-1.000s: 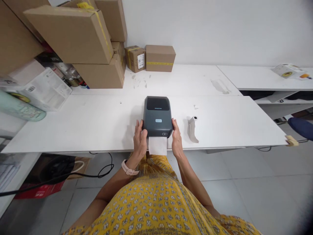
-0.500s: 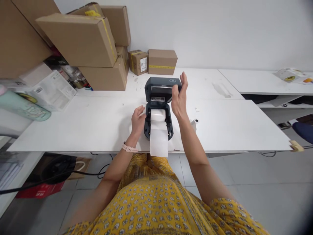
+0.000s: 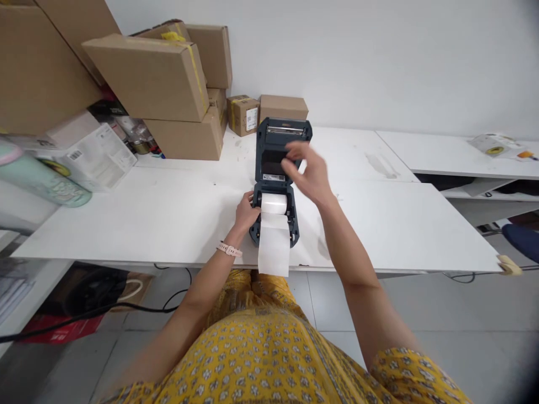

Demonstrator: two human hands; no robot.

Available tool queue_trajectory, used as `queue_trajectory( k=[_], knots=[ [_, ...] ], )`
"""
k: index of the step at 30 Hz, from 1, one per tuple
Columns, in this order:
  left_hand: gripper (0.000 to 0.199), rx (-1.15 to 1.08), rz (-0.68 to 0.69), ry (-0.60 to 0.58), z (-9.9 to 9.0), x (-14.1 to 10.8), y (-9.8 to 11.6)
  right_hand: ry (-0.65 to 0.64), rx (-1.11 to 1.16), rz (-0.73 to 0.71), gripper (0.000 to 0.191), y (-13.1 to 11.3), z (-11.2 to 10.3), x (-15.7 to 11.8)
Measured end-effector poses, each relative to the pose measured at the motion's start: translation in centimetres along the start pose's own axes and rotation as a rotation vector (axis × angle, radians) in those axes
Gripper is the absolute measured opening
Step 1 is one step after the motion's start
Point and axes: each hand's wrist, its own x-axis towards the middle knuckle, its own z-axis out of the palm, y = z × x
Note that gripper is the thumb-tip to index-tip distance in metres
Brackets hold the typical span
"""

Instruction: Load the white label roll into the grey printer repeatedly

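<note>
A dark label printer (image 3: 295, 197) stands near the front edge of the white table with its lid (image 3: 275, 147) raised upright. Inside lies a white label roll (image 3: 273, 203), and a strip of labels (image 3: 273, 249) runs from it over the printer's front and past the table edge. My left hand (image 3: 246, 213) grips the left side wall of the printer, thumb on the rim beside the roll. My right hand (image 3: 309, 174), slightly blurred, hovers before the right part of the lid with its fingers apart and nothing visible in them.
Cardboard boxes (image 3: 143, 78) are stacked at the back left, with two smaller cartons (image 3: 243, 115) behind the printer. A mint-green bottle (image 3: 46, 179) and a white box (image 3: 99, 160) stand at the left. Another white box (image 3: 490, 146) sits far right. Black cables (image 3: 126, 306) hang below the table.
The printer lid has swung back from half raised to upright. My right hand has left the lid's edge and come down in front of it. My left hand has closed on the printer's side.
</note>
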Motion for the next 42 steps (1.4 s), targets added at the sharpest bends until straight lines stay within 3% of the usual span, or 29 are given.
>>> queue_trajectory(
  k=[3, 5, 9, 13, 16, 19, 22, 25, 28, 30, 33, 36, 40, 42],
  knots=[
    [0.061, 0.181, -0.012, 0.003, -0.2, -0.4, 0.8, -0.443, -0.051, 0.071, 0.062, -0.1, 1.7, -1.3],
    [0.051, 0.386, -0.023, 0.0, -0.5, -0.9, 1.4, -0.638, -0.109, 0.132, 0.074, 0.6, 2.8, -1.4],
    [0.035, 0.689, -0.04, -0.076, -1.0, -1.2, 2.1, -0.827, -0.175, 0.213, 0.091, 1.7, 4.5, -0.6],
    [0.036, 0.744, -0.021, -0.145, -1.3, -0.8, 2.2, -0.935, -0.231, 0.214, 0.101, 1.8, 5.7, -0.2],
    [0.034, 0.733, -0.039, -0.143, -1.3, -0.6, 2.2, -0.93, -0.242, 0.21, 0.105, 2.0, 6.3, -0.1],
    [0.032, 0.717, -0.062, -0.131, -1.3, -0.6, 2.0, -0.908, -0.077, 0.169, 0.106, 2.3, 5.4, 0.0],
    [0.032, 0.697, -0.069, -0.123, -1.2, -0.8, 1.8, -0.862, 0.229, 0.083, 0.105, 2.1, 2.2, 0.1],
    [0.031, 0.681, -0.064, -0.112, -1.2, -0.9, 1.7, -0.735, 0.439, 0.092, 0.105, 2.0, -2.6, 0.1],
    [0.03, 0.677, -0.052, -0.102, -1.2, -0.9, 1.6, -0.606, 0.445, 0.152, 0.1, 3.5, -6.6, -0.5],
    [0.03, 0.679, -0.051, -0.097, -1.1, -0.9, 1.5, -0.528, 0.403, 0.187, 0.09, 5.5, -7.8, -1.1],
    [0.03, 0.68, -0.055, -0.09, -1.0, -0.8, 1.3, -0.41, 0.394, 0.307, 0.075, 9.4, -7.3, -2.2],
    [0.029, 0.671, -0.049, -0.088, -1.0, -0.7, 1.1, -0.36, 0.407, 0.459, 0.074, 12.7, -4.9, -3.2],
    [0.028, 0.67, -0.055, -0.092, -1.1, -0.7, 1.2, -0.342, 0.416, 0.566, 0.073, 14.8, -1.7, -4.3],
    [0.028, 0.674, -0.063, -0.096, -1.2, -0.8, 1.4, -0.337, 0.419, 0.58, 0.075, 15.0, -1.2, -4.9]
  ],
)
